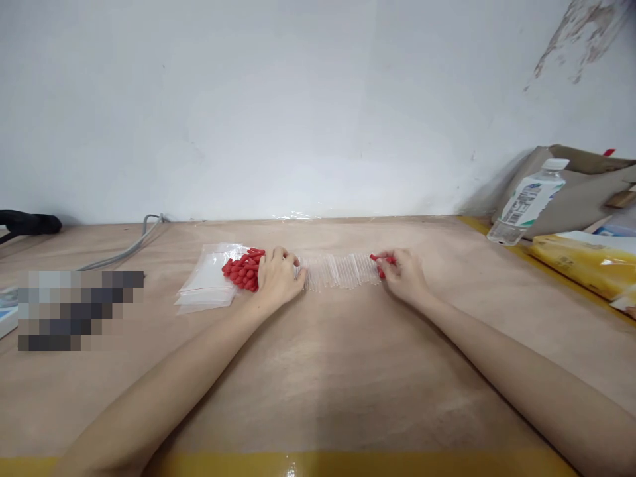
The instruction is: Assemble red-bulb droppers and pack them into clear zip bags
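Observation:
A row of thin clear tubes point(342, 270) lies side by side on the wooden table, between my two hands. My left hand point(279, 277) rests at the row's left end, palm down, its thumb and fingers apart. Just left of it is a pile of small red rod-shaped pieces point(242, 271), partly covered by that hand. At the row's right end, my right hand point(405, 277) pinches a few red pieces point(382, 262) between thumb and fingers. Some of these pieces are hidden by the fingers.
Flat clear plastic bags point(206, 285) are stacked left of the pile. A grey cable point(119, 255) runs towards the wall. On the right stand a tilted water bottle point(529, 202) and a grey bag point(571, 199), near a yellow packet point(586, 262). Yellow tape point(348, 464) lines the front edge.

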Demonstrator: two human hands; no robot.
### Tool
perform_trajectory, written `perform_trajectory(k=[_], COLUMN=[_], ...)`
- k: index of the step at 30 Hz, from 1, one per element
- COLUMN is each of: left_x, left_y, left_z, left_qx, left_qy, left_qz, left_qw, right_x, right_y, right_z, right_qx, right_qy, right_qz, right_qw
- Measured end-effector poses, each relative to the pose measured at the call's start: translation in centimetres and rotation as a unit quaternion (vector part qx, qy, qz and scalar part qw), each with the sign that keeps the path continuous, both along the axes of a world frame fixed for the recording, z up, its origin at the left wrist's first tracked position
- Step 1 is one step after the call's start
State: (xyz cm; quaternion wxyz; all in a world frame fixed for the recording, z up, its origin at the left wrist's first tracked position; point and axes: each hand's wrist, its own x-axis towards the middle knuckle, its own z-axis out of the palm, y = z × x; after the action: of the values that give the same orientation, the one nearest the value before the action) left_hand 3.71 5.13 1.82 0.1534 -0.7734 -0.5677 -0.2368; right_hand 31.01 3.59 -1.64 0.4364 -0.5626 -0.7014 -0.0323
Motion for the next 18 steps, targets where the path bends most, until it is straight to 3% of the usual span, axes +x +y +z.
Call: perform_trajectory(k=[3, 9, 18], left_x=[1.5, 3.5, 4.5], left_y=[0.6, 1.2, 2.2], left_z=[0.1, -0.1, -0.6], left_qx=[-0.044, -0.099, -0.093], left_qy=[0.011, 0.044, 0.062], left_qz=[0.035, 0.118, 0.127], left_qw=[0.998, 0.987, 0.986], right_x=[-2.0, -3.8, -3.6], right_y=[-1.7, -3.7, -3.3], right_z=[-0.1, 0.5, 0.3], right_qx=[0.051, 0.036, 0.039], right_qy=[-0.069, -0.153, -0.164], right_qz=[0.042, 0.112, 0.125], right_qw=[0.995, 0.981, 0.978])
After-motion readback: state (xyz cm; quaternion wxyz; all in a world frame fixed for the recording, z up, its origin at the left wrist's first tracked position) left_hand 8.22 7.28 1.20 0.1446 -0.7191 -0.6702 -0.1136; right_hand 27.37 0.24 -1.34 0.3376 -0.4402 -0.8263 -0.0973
